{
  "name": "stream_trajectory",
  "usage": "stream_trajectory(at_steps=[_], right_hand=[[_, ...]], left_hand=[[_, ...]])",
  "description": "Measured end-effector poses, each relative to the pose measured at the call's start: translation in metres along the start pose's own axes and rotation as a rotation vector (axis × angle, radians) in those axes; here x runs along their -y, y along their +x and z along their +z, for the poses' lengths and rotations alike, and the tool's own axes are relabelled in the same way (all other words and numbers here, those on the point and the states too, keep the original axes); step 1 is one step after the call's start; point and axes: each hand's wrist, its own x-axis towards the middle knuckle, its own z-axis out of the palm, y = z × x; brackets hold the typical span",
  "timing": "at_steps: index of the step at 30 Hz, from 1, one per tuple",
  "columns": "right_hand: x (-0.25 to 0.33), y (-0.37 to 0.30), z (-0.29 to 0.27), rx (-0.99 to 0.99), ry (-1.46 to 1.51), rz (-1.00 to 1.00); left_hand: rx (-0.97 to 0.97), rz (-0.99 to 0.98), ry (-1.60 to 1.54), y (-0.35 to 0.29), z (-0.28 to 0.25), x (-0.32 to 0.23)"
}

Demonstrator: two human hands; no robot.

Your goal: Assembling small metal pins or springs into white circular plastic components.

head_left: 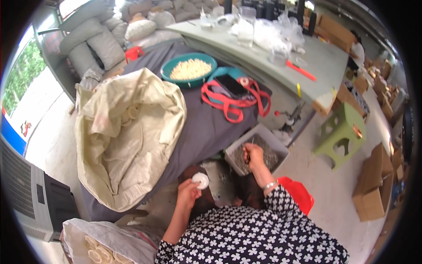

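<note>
My left hand [188, 192] pinches a small white round plastic piece [201, 181], holding it up above my left knee. Off to the right, my right hand [254, 159] is over a grey bin [282, 152] with many small thin metal-looking pieces [267, 151] in it. Its fingers are closed round something dark with a thin tip; too little of it shows to tell its kind. The left side of the low cloth-covered surface [200, 127] bears a wide-open cream woven sack [143, 147] with a few pale round pieces deep inside.
A teal basin [165, 75] of small cream-coloured pieces stands beside a red-strapped bag [228, 115] with a phone [231, 85] on it. At lower left is a sack [81, 229] of pale rings. A green stool [347, 125], a cardboard box [371, 193] and a grey-green table [325, 55] lie right.
</note>
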Motion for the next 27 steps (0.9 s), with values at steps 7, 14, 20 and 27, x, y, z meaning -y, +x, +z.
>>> stream_trajectory(at_steps=[7,14,20,27], right_hand=[[-0.012,0.005,-0.008,-0.226,0.059,-0.094],[0.003,0.005,0.008,-0.209,-0.005,-0.184],[-0.010,-0.023,0.023,0.230,-0.561,0.057],[-0.031,-0.053,0.041,0.677,-0.974,0.067]], left_hand=[[0.017,-0.018,0.008,-0.007,-0.001,0.005],[0.045,0.025,-0.153,-0.003,0.009,-0.016],[-0.002,0.240,-0.048,-0.054,0.030,-0.050],[-0.918,1.101,0.419,-0.176,0.007,-0.121]])
